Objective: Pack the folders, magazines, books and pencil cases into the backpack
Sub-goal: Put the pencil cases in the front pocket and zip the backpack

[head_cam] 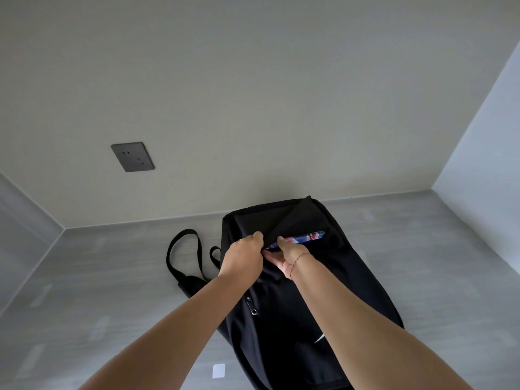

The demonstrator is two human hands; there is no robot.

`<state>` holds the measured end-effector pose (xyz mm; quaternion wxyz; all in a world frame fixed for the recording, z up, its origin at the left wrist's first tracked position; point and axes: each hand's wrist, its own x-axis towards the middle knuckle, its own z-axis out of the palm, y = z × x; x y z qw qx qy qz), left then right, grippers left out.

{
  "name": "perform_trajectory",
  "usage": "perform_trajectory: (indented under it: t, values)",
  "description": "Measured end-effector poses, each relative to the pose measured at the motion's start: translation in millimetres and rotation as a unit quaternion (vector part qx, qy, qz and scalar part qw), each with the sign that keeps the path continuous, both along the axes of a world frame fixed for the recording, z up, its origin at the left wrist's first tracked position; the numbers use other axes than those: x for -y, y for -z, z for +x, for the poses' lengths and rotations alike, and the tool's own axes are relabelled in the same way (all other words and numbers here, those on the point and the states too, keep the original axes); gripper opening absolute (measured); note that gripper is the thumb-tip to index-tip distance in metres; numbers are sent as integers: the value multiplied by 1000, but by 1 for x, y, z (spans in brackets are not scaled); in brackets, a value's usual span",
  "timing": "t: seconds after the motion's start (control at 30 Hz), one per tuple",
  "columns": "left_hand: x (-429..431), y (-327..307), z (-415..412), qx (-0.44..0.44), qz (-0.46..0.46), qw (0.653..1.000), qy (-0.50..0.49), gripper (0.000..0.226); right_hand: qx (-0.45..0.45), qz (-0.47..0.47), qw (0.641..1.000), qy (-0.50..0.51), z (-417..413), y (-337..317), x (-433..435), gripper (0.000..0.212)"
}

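A black backpack (295,305) of matte woven fabric lies flat on the grey desk (422,249), whose surface has a faint streaked wood grain. The top end of the backpack almost reaches the plain pale wall (253,94). Its main opening gapes as a dark slit, and the fabric above it is drawn up into a taut peaked fold. The person's left hand (244,257) grips the edge of that upper flap, with the fingers curled tightly round the cloth. The right hand (287,256), which has a thin red thread around its wrist, is at the lower lip of the opening. Its thumb lies on a flat printed item (306,237), and its fingers run underneath towards the left hand, pinching the item's near edge. Whether they also catch some backpack fabric cannot be told. The printed item is thin and glossy, coloured blue, red and white, and sits mostly inside the opening, showing only as a narrow strip. A metal zipper pull (251,305) hangs on the front panel. Two looped webbing straps (183,254) trail off the backpack's left side. A dark grey square wall socket (132,156) is mounted on the wall, and a small white rounded square (219,371) lies on the desk near the bottom edge.
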<state>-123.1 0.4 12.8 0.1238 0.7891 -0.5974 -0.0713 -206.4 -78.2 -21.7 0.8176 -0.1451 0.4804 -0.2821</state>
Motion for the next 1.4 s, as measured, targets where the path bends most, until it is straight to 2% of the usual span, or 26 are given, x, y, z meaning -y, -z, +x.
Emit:
perform_trajectory:
  t: [0.07,0.17,0.23,0.3,0.33,0.37,0.43,0.47,0.53,0.6,0.63,0.7,0.77,0.83,0.93,1.0,1.07,1.13,1.2,1.23,1.33,1.4]
  values:
    - [-1,5,-5,10,2,1000,15,15,-10,2,1000,-20,-3,7,2,38]
    - [-1,11,-11,11,-5,1000,18,19,-121,-53,987,-96,-13,3,0,42]
    - [-1,14,-11,-18,-23,1000,-10,18,-205,-89,963,-149,-19,-3,0,45]
    - [-1,17,-10,-40,-40,997,-54,17,-300,-140,922,-201,-28,-8,6,53]
    - [0,17,-10,-44,-41,996,-71,17,-362,-193,882,-232,-34,-8,11,56]
    - [0,18,-11,-50,-43,994,-86,17,-433,-255,824,-262,-41,-7,16,55]
    - [1,20,-13,-68,-49,991,-104,15,-568,-354,677,-306,-59,-2,22,49]
    - [2,22,-15,-77,-49,990,-107,15,-609,-375,624,-314,-68,0,24,46]
    - [2,26,-17,-84,-39,990,-105,16,-657,-405,542,-331,-82,4,25,41]
    - [1,28,-15,-79,-30,991,-103,17,-680,-420,491,-348,-90,5,30,38]
    - [0,30,-14,-77,-31,991,-103,17,-685,-413,486,-351,-94,3,32,38]
    - [-5,34,-9,-91,-40,990,-99,20,-689,-395,503,-341,-103,0,33,37]
    - [-10,42,-4,-129,-44,986,-91,28,-695,-406,509,-305,-108,-2,27,26]
    - [-15,46,1,-190,-31,976,-97,45,-677,-475,501,-255,-100,-8,13,21]
    - [-18,47,6,-282,-2,954,-104,63,-523,-644,517,-211,-68,-14,-10,29]
    - [-16,48,9,-281,5,956,-89,58,-437,-691,512,-262,-44,-13,-21,37]
    - [-14,46,13,-282,-1,955,-89,44,-418,-690,500,-315,-25,-8,-27,41]
    - [-14,45,18,-298,-12,950,-88,31,-408,-669,529,-327,-16,-3,-26,38]
    - [-17,44,22,-267,-31,960,-79,21,-402,-645,555,-338,-12,2,-23,35]
    - [-17,44,24,-231,-38,970,-70,18,-405,-639,554,-348,-11,4,-22,34]
    - [-16,37,25,-94,-42,994,-23,16,-413,-631,557,-348,-10,8,-24,31]
    - [-14,30,23,30,-81,994,67,27,-406,-628,585,-313,-10,8,-25,23]
